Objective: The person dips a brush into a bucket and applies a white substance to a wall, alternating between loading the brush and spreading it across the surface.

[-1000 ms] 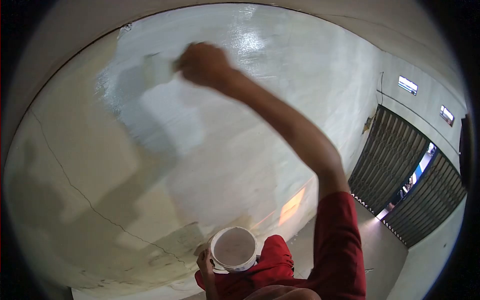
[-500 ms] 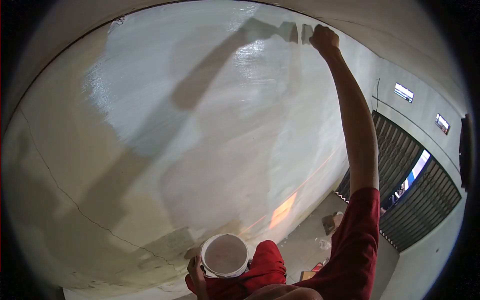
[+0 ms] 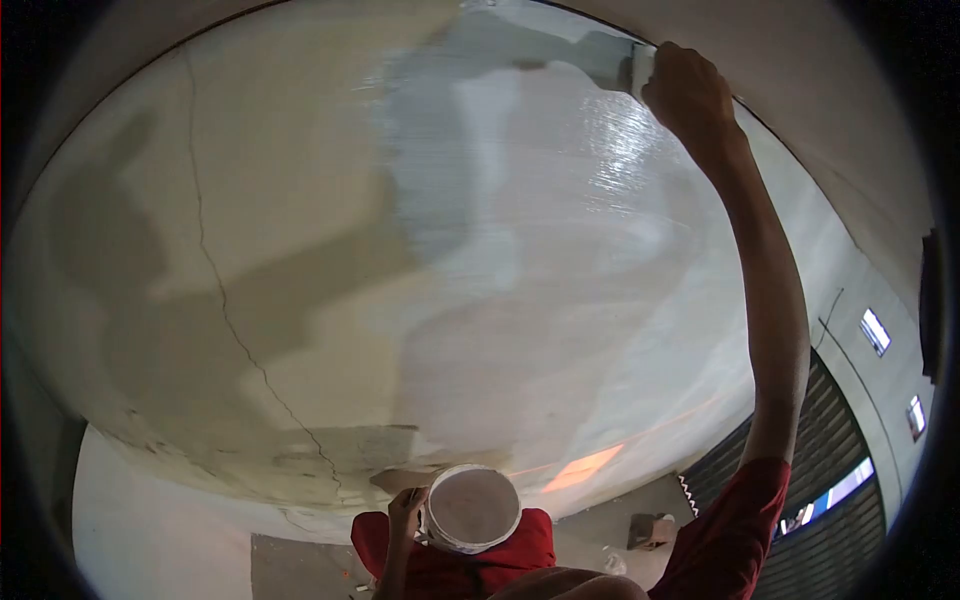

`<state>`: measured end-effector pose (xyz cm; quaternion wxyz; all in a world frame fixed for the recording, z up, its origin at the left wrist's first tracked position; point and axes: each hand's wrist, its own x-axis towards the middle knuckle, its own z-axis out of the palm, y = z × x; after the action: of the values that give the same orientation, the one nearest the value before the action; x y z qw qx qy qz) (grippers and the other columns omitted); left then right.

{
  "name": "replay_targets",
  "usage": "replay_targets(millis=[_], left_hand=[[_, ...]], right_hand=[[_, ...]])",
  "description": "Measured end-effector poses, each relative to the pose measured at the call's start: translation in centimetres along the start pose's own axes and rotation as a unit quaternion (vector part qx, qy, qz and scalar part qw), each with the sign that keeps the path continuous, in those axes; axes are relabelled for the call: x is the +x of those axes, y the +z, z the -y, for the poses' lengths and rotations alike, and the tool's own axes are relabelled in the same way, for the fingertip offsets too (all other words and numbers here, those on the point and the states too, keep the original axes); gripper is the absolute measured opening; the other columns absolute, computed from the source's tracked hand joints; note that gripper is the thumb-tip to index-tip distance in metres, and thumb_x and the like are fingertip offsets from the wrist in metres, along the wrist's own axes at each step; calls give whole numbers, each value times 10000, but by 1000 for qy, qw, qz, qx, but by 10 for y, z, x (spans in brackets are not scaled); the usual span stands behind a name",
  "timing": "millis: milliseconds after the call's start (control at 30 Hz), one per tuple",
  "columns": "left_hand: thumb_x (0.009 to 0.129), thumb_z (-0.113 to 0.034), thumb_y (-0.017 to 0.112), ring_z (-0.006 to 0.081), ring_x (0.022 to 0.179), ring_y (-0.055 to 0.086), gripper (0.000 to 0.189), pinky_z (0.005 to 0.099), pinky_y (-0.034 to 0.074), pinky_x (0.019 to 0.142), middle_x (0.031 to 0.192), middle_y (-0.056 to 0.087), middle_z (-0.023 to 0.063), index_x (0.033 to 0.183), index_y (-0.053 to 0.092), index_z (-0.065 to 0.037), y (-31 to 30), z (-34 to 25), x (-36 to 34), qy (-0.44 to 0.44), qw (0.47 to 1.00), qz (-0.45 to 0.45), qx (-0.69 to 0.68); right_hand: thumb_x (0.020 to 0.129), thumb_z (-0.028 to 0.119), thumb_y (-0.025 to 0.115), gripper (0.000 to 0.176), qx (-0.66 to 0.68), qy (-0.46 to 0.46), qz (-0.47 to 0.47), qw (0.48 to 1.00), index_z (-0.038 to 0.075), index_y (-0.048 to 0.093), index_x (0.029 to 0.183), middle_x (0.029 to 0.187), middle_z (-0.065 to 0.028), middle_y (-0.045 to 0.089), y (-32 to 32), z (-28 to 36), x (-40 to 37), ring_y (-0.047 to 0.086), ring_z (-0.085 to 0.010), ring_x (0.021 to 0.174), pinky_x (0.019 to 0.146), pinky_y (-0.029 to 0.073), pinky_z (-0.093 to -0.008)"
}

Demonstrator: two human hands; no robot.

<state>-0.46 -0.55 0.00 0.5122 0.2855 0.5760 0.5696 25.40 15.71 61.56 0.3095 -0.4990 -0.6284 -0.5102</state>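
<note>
High at the upper right, my right hand is closed around a flat paintbrush. Its bristle end is at the wall, just under the ceiling line, and its shadow meets it there. Wet, glossy pale paint shines below the brush. Down at lap level, my left hand grips the left side of a round white bucket. Pale, whitish paint fills the inside of the bucket, which sits over my red-clothed legs.
A long crack runs down the yellowish part of the wall. At the right are a dark slatted metal gate and a small window. A brownish box-like object lies on the floor.
My view has turned, so the wall crack appears farther right and the gate lower. My right hand and the brush still work along the wall's top; my left hand keeps holding the bucket.
</note>
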Motion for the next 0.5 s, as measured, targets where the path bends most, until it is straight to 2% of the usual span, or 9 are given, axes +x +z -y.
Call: replay_targets(millis=[67, 167, 233, 267, 333, 367, 400, 467, 500], left_hand=[[806, -319, 704, 42, 518, 402, 331, 219, 300, 468, 644, 513, -38, 869, 656, 2, -1, -1, 0, 2, 1000, 11, -3], [803, -320, 707, 50, 554, 448, 337, 218, 339, 497, 668, 554, -17, 882, 658, 5, 0, -5, -3, 10, 1000, 9, 2], [803, -319, 708, 57, 579, 471, 341, 220, 361, 518, 683, 571, -6, 891, 658, 7, -2, 0, 0, 0, 1000, 0, 11], [804, -318, 708, 61, 589, 478, 343, 223, 369, 527, 689, 575, -3, 895, 658, 8, -3, 3, 2, -14, 1000, -5, 14], [804, -318, 708, 66, 600, 485, 347, 224, 377, 539, 698, 580, 1, 901, 658, 11, -1, 3, 2, -20, 1000, -10, 13], [804, -319, 708, 67, 601, 486, 348, 223, 377, 542, 702, 582, 2, 903, 658, 12, 0, 0, 2, -14, 1000, -10, 11], [804, -319, 708, 68, 601, 487, 349, 223, 377, 544, 706, 583, 3, 904, 658, 12, 1, -1, 0, -8, 1000, -8, 12], [807, -319, 705, 64, 607, 483, 349, 218, 373, 551, 708, 582, -2, 907, 658, 13, 2, -2, -2, 3, 1000, -5, 0], [808, -318, 704, 62, 610, 482, 349, 215, 370, 555, 709, 581, -5, 908, 659, 13, 2, -3, -2, 9, 1000, -2, -4]], right_hand=[[778, 90, 581, 151, 21, -28, 2, 999, 3, 640, 886, 879, -219, 653, -19, 36, 2, 655, -338, 810, 713, 533, -438], [742, 126, 671, 209, 44, -127, -118, 984, -48, 649, 855, 715, -201, 646, -18, 79, 21, 660, -314, 682, 645, 530, -408], [790, 73, 584, 88, -33, -212, -192, 958, 1, 634, 787, 772, -174, 657, -33, 116, 22, 653, -215, 710, 599, 527, -306], [812, 81, 559, 103, -5, -101, 89, 991, 26, 645, 797, 776, -147, 660, -73, 149, 33, 648, -185, 693, 603, 525, -286], [817, 34, 554, 107, 33, -103, 119, 987, 56, 659, 807, 817, -101, 677, -89, 190, 46, 654, -150, 727, 586, 517, -267], [776, 97, 632, 84, -9, -132, 132, 982, 58, 660, 844, 828, -87, 662, -91, 213, 52, 632, -140, 730, 581, 505, -255], [735, 160, 711, 184, -52, -159, 146, 975, 60, 662, 881, 839, -74, 647, -94, 233, 57, 610, -129, 732, 576, 492, -243], [697, 211, 753, 283, 49, -240, 159, 957, 41, 656, 901, 842, -67, 634, -125, 244, 49, 581, -97, 721, 558, 478, -240], [717, 207, 737, 261, 115, -231, 161, 953, 19, 658, 880, 844, -88, 655, -125, 262, 55, 625, -145, 737, 594, 509, -280]])
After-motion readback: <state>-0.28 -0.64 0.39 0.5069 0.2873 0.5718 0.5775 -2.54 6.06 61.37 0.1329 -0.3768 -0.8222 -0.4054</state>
